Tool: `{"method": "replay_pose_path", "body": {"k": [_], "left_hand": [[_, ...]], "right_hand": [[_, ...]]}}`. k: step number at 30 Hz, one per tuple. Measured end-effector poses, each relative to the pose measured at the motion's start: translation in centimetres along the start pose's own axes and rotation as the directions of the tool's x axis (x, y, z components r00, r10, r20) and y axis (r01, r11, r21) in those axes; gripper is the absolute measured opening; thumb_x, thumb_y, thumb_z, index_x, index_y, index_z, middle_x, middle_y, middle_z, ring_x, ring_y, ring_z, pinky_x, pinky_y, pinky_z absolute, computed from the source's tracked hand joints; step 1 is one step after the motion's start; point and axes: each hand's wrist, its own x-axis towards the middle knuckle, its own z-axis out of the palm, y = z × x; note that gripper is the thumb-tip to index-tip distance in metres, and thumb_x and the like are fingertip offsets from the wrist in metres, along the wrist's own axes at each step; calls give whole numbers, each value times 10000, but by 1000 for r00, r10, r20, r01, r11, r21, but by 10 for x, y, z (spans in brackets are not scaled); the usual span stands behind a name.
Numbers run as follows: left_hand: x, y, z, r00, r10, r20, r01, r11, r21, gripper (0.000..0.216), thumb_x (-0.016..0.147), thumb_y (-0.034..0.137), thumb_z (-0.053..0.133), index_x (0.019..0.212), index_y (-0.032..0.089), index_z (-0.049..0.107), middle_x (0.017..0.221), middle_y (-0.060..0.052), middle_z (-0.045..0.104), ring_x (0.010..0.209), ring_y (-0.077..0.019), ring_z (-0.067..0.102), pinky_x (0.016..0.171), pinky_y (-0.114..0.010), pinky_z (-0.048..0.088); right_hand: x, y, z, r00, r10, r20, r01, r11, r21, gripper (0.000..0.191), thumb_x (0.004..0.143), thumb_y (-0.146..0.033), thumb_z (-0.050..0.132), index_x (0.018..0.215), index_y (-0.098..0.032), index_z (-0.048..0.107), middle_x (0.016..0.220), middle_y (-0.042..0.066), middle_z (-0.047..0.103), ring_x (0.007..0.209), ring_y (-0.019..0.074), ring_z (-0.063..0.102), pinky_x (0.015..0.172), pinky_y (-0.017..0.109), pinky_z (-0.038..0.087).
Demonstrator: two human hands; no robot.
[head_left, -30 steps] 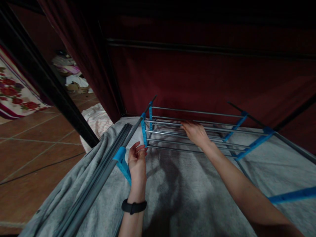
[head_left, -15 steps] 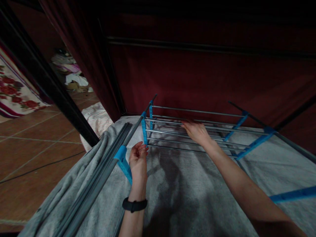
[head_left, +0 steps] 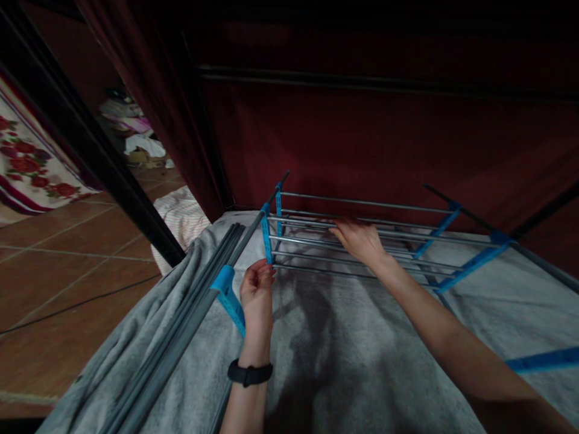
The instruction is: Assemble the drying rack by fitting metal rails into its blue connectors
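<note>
So the rack (head_left: 307, 241) of metal rods is sitting mid-frame to the right, on a grey blanket (head_left: 203, 374). Left hand (head_left: 256, 286), just below centre with a black wristband (head_left: 249, 373), has its grip pinching the low end of a blue bracket (head_left: 266, 238); half a second ago those fingers were looser. Right hand (head_left: 360, 241) is draped over the upper rods same as before, but can't tell if that grip is wrapped round them. Loose grey pipes (head_left: 181, 343) lie lower left, floral cloth (head_left: 27, 157) far left.
</note>
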Motion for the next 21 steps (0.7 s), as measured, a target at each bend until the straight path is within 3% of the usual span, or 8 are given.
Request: {"method": "replay_pose_path", "body": {"k": [4, 13, 21], "left_hand": [[0, -1, 0, 1000, 5, 8, -5, 1000, 16, 372, 645, 334, 760, 971, 176, 674, 862, -23, 684, 778, -152, 664, 712, -271, 492], [1, -6, -1, 1000, 20, -1, -20, 1000, 24, 362, 656, 354, 768, 958, 171, 689, 864, -38, 697, 760, -150, 659, 684, -262, 496], [5, -15, -2, 999, 35, -9, -35, 999, 20, 364, 662, 374, 774, 954, 167, 713, 870, -47, 709, 773, -151, 668, 694, -261, 504]], "right_hand": [[4, -3, -2, 999, 23, 42, -22, 999, -30, 422, 1055, -420, 342, 1125, -184, 685, 1064, 143, 733, 901, 242, 662, 668, 309, 358], [8, -3, -16, 986, 26, 167, -20, 999, -37, 451, 1060, -426, 302, 1220, -196, 656, 1138, 146, 737, 963, 247, 692, 681, 308, 392], [17, -3, -34, 943, 37, 329, -36, 999, -10, 438, 1058, -450, 305, 1212, -246, 661, 1083, 117, 772, 997, 263, 716, 745, 311, 427]]}}
